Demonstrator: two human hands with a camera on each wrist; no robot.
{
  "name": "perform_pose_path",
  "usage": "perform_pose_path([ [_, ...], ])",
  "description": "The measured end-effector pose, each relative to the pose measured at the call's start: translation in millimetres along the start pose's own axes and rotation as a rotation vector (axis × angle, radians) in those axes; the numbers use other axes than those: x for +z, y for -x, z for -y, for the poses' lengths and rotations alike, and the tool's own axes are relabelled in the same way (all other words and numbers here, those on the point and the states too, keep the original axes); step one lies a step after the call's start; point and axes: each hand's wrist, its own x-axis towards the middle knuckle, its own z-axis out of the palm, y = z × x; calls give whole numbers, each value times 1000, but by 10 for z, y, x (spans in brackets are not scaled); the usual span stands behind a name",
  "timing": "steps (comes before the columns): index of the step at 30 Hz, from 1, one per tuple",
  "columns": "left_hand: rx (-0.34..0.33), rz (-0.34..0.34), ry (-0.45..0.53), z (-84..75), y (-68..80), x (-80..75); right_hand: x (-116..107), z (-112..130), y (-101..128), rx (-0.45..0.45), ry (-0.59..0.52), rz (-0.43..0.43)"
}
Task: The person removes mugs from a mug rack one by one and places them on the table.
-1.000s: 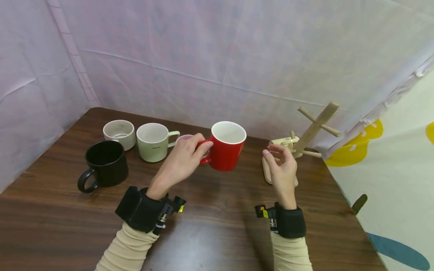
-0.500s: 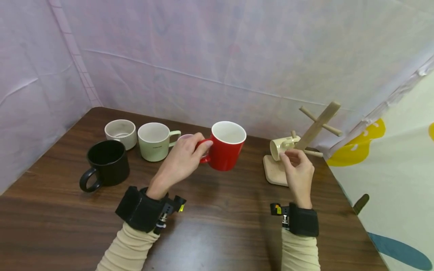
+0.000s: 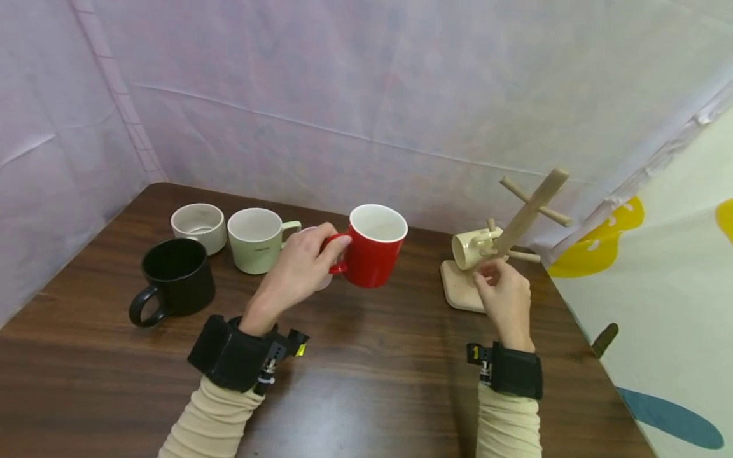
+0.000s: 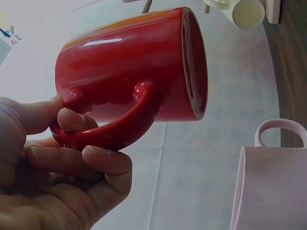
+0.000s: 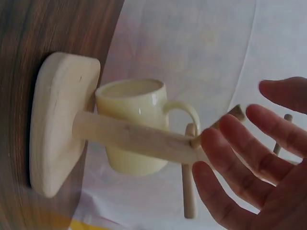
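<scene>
My left hand (image 3: pixel 298 270) pinches the handle of a red mug (image 3: pixel 375 262) with a white inside. It holds the mug off the table, rim up and slightly tilted. In the left wrist view, thumb and fingers curl round the red handle (image 4: pixel 122 129). Partly hidden behind this hand is a pink mug (image 4: pixel 276 187). A small cream mug (image 3: pixel 472 250) hangs sideways by its handle from a peg of the wooden mug tree (image 3: pixel 532 207). My right hand (image 3: pixel 505 299) is just in front of the tree's post, fingers loosely bent and nothing in them.
On the left of the brown table (image 3: pixel 366 381) stand a black mug (image 3: pixel 180 280), a light green mug (image 3: pixel 258 245) and a ribbed off-white cup (image 3: pixel 200 229). The tree leans to the right on its base (image 3: pixel 460 289), with bare pegs higher up. A pale curtain (image 3: pixel 366 95) closes off the back.
My right hand has moved right and slightly down, away from the front of the cream mug, which now shows fully. The left hand still holds the red mug in nearly the same place.
</scene>
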Motion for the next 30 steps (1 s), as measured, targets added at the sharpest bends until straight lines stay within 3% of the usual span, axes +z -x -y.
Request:
perform_pose_path([
  [7,19,-21,-32,16,-5,-7,-101,-30,-8,37,104,367],
  [10,21,-22,-37,16,-10,-9,-106,-42,-21,39,120,453],
  [17,33,-23,-58,-6,-20,17,-98,-46,-15,45,106,459],
  [25,166,-72,-47,9,-17,77,-69,-27,-30,22,95,430],
  [30,140,-31,-40,54,35,75,-67,-18,-31,23,94,432],
])
